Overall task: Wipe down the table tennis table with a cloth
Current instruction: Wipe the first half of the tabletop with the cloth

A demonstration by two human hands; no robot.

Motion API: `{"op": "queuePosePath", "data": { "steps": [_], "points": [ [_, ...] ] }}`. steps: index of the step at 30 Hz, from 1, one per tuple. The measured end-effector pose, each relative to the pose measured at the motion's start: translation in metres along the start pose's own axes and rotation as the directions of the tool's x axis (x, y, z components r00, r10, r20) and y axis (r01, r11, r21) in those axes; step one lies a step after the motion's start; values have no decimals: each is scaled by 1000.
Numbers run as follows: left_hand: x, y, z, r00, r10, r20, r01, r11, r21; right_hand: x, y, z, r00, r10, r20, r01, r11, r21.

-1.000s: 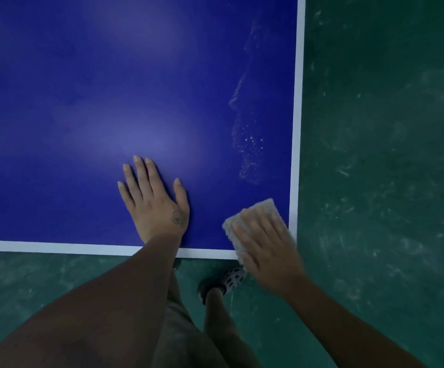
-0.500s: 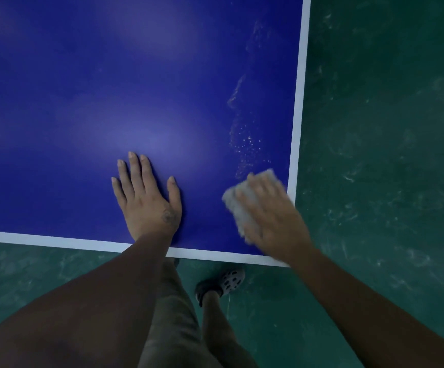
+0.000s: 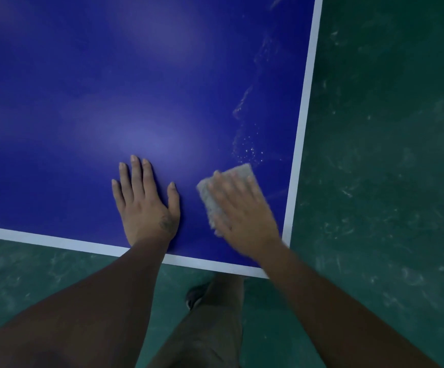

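Observation:
The blue table tennis table (image 3: 109, 88) with its white border fills the upper left, its near right corner in front of me. My right hand (image 3: 244, 216) lies flat on a folded grey cloth (image 3: 210, 200) and presses it onto the table near that corner, fingers straight. Most of the cloth is hidden under the hand. My left hand (image 3: 146, 205) rests palm down on the table to the left of the cloth, fingers spread. A streak of droplets and pale residue (image 3: 247, 147) runs up the table just beyond the cloth.
A dark green floor (image 3: 388, 155) surrounds the table on the right and below. My legs and one shoe (image 3: 194, 296) stand just under the table's near edge (image 3: 56, 243). The white right edge (image 3: 305, 102) runs up and away.
My right hand has slid the cloth forward and leftward from the corner onto the table, toward the droplets. The left hand has stayed planted; the view has shifted a little.

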State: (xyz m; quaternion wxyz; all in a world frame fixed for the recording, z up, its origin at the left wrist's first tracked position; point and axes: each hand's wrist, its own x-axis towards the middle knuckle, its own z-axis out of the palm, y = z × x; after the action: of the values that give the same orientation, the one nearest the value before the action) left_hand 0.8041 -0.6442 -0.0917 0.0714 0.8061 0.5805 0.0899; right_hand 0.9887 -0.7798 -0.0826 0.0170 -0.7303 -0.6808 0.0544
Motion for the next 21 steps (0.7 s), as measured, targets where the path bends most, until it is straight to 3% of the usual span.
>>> {"op": "queuePosePath", "data": {
  "steps": [2,4,5,6,8,9,10,11,13,14,15,17,19,21],
  "points": [
    [0,1,0,1000,-6,13,6,1000,-1,12,46,-7,966,255,-34,-256,967,-22],
    [0,1,-1,1000,-16,27,16,1000,-3,19,68,-17,828,560,0,-560,828,7],
    [0,1,-2,999,-17,31,17,1000,-6,19,65,-19,819,574,11,-574,819,9],
    [0,1,-2,999,-16,33,16,1000,-8,17,57,-18,876,482,16,-482,876,-6],
    [0,0,-2,999,-16,33,17,1000,-14,2,45,-14,986,147,74,-145,989,-31],
    [-1,0,-2,999,-16,31,16,1000,-17,-5,51,-11,995,49,82,-47,998,-34],
    [-1,0,0,1000,-14,27,15,1000,-15,-9,61,-10,994,63,90,-59,997,-39],
    [-1,-1,1,1000,-15,24,15,1000,-10,-8,70,-11,980,179,88,-176,984,-34],
    [0,-1,1,999,-18,28,18,1000,-3,1,78,-20,864,497,77,-500,865,29],
    [0,-1,1,999,-19,30,19,1000,-2,4,70,-21,834,548,64,-550,835,23],
    [0,-1,1,999,-21,33,21,1000,-2,8,57,-21,870,492,38,-492,871,-12],
    [1,0,0,999,-25,30,26,1000,-9,10,26,-16,986,167,23,-167,986,-13],
    [0,1,-1,999,-30,14,30,999,-21,13,7,-12,991,-121,55,120,992,23],
    [1,0,-2,999,-36,7,36,999,-19,32,12,-14,968,-245,61,243,969,33]
  ]
}}
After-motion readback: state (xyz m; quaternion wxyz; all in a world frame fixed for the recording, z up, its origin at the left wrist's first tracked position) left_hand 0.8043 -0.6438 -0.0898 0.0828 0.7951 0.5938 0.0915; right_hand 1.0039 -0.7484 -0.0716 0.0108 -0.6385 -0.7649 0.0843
